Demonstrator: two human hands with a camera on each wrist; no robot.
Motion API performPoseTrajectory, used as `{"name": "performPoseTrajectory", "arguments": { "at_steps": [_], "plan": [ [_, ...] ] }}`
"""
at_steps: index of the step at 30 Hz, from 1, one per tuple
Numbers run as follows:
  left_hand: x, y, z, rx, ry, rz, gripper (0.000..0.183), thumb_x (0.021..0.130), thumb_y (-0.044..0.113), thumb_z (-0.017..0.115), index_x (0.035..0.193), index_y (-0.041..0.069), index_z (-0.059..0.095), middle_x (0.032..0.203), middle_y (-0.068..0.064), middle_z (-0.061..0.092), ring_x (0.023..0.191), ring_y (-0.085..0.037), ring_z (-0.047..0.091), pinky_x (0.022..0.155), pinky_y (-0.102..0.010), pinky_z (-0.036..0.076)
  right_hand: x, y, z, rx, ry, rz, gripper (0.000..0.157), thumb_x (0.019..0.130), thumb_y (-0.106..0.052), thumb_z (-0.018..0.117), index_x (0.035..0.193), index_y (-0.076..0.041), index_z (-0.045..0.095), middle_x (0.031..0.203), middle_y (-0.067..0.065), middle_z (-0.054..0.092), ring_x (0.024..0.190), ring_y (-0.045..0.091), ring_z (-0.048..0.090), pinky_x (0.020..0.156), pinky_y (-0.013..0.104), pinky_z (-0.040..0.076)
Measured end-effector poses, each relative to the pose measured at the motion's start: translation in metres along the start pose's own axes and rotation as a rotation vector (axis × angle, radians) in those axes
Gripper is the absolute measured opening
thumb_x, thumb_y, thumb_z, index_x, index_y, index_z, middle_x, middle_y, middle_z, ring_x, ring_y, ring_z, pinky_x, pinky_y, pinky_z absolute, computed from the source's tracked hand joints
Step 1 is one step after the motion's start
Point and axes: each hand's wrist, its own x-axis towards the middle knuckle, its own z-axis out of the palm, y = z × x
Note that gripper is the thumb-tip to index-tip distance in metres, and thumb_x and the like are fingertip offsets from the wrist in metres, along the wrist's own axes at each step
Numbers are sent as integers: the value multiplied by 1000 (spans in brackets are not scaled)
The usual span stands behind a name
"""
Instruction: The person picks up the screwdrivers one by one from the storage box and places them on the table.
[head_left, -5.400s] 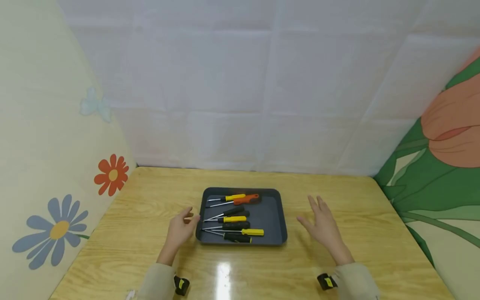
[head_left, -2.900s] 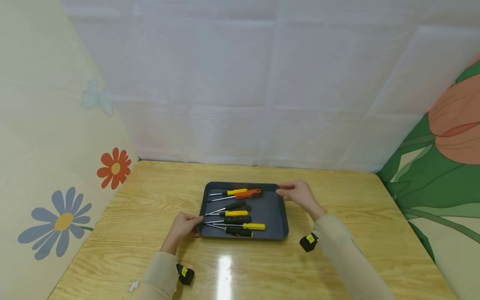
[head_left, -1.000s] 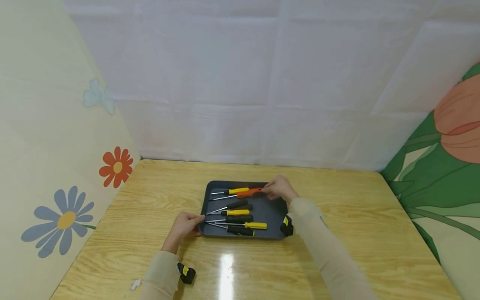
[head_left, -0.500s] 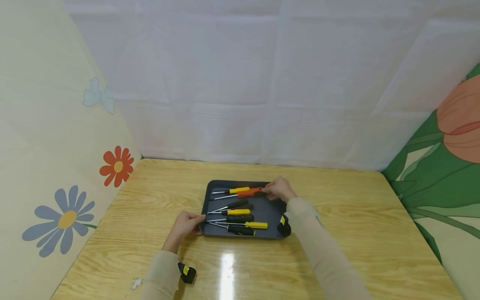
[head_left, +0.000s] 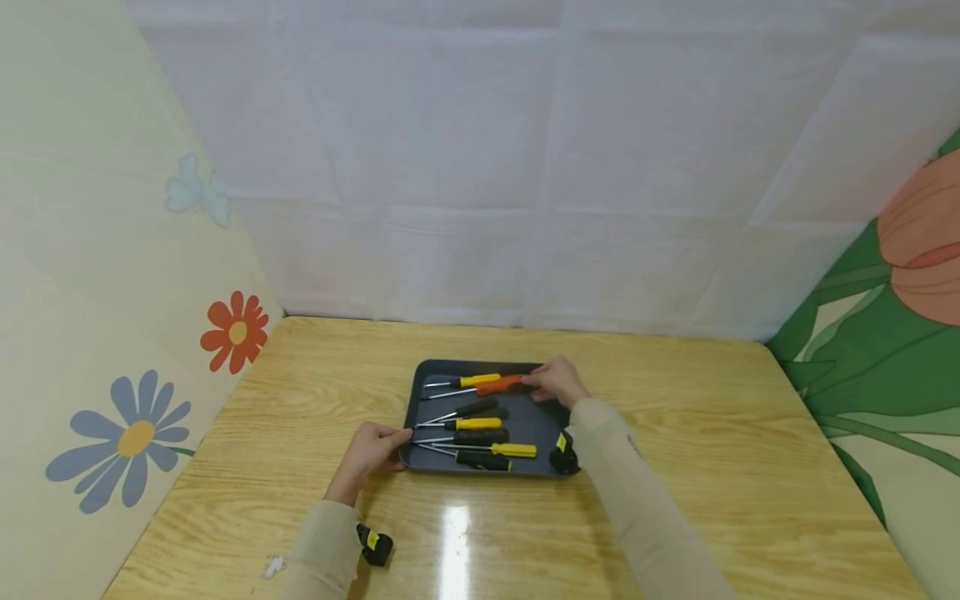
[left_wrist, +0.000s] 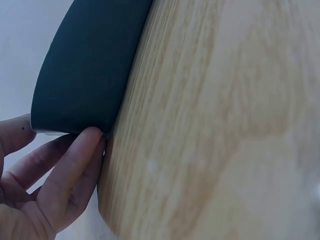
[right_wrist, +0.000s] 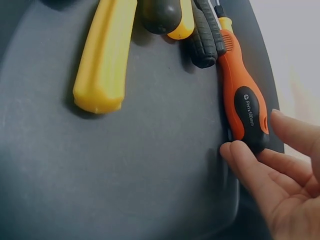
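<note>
- Gripping the orange screwdriver now: right hand went from just off the tray's right edge to the handle's butt end, thumb and fingers round it. How firmly, can't tell.
- Orange screwdriver lies in the tray, by its far edge; handle toward the far-right corner, shaft pointing at the left edge. No clear shift inside the tray versus earlier views.
- Left hand came in from beside the tray; now pinching its left edge, toward the near-left corner, thumb at the rim, fingers lower on the outer wall.
- Tray sits near the far edge of the worktop, well in from the worktop's left and right edges.
- Others untouched: yellow-and-black screwdriver just beside the orange one, yellow-handled screwdriver toward the near edge.
- Meaning, as judged: left likely steadies the tray, right has singled out one tool; not lifted clear yet.
</note>
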Motion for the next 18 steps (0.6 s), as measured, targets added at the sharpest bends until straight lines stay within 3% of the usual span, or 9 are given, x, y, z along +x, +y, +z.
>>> {"name": "performPoseTrajectory", "arguments": {
  "at_steps": [7, 18],
  "plan": [
    [-1, 1, 0, 0, 3, -11, 21, 86, 8, 61, 87, -12, 67, 64, -10, 62, 53, -15, 59, 49, -28, 54, 3, 2, 2, 22, -1, 7, 33, 82, -7, 66, 109, 12, 59, 113, 28, 55, 78, 29, 66, 65, 34, 56],
    [-2, 1, 1, 0, 5, -6, 21, 86, 7, 61, 87, -12, 67, 65, -11, 63, 53, -16, 60, 49, -29, 54, 7, 2, 7, -17, 106, 5, 21, 77, -8, 72, 86, 11, 67, 86, 23, 65, 61, 26, 65, 58, 34, 56]
  ]
}}
